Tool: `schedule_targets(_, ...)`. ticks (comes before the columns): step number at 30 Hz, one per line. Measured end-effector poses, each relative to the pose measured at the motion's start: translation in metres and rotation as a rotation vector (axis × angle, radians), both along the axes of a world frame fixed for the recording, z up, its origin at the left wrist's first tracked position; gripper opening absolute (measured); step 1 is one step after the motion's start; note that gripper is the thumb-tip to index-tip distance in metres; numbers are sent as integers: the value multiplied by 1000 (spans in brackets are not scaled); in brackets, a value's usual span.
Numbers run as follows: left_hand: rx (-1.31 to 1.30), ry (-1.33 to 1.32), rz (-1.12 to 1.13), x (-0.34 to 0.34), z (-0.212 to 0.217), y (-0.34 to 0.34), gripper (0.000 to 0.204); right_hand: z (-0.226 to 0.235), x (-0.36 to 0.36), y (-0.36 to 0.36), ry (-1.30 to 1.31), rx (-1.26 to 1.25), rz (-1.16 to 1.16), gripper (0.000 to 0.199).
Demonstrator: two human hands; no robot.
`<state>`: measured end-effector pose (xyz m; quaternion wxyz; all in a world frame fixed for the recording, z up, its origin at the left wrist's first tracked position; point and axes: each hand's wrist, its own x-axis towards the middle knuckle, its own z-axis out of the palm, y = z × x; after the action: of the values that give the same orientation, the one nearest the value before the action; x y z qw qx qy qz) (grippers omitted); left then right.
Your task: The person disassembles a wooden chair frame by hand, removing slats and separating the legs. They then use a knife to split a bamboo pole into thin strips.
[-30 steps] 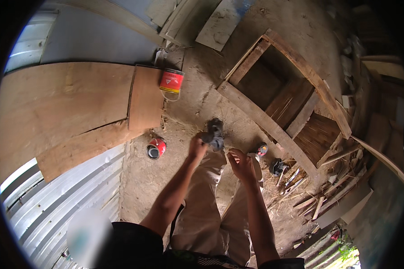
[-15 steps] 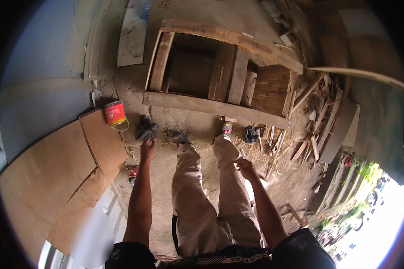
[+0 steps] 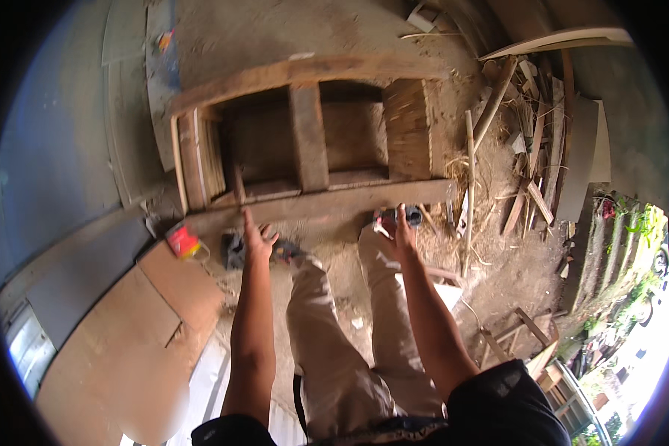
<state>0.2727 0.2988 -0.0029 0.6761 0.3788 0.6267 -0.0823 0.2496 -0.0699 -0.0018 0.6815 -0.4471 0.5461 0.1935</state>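
On the left lie flat, pale plywood sheets (image 3: pixel 134 327), and a red can (image 3: pixel 183 241) with a yellow label sits on the dusty dirt floor. The left hand (image 3: pixel 256 239) spreads wide, empty, beside a small dark tool (image 3: pixel 235 250). Beyond stands a rough, boxy wooden frame (image 3: pixel 312 134). The right hand (image 3: pixel 401 232), fingers loose, holds nothing. Splintered scrap sticks (image 3: pixel 524 193) pile at right.

A bare dirt floor (image 3: pixel 334 30) carries everything here. A rough wooden frame (image 3: pixel 312 134) lies flat on it, with a red can (image 3: pixel 183 241) near its left corner. Plywood sheets (image 3: pixel 126 334) cover the ground at the left, and a heap of offcut sticks (image 3: pixel 520 149) lies at the right.
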Motion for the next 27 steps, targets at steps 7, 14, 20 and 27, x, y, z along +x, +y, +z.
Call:
schedule_targets(7, 128, -287, 265, 25, -21, -62, 95, -25, 50, -11, -142, 106, -221, 72)
schedule_targets(14, 290, -143, 149, 31, -5, -107, 90, -7, 64, -34, -247, 86, -272, 81)
schedule_targets(20, 174, -137, 217, -33, -31, -174, 101, -4, 42, -122, -52, 88, -130, 72)
schedule_targets(27, 27, -124, 187, -71, -35, -248, 106, -14, 17, -194, -123, -36, -184, 81)
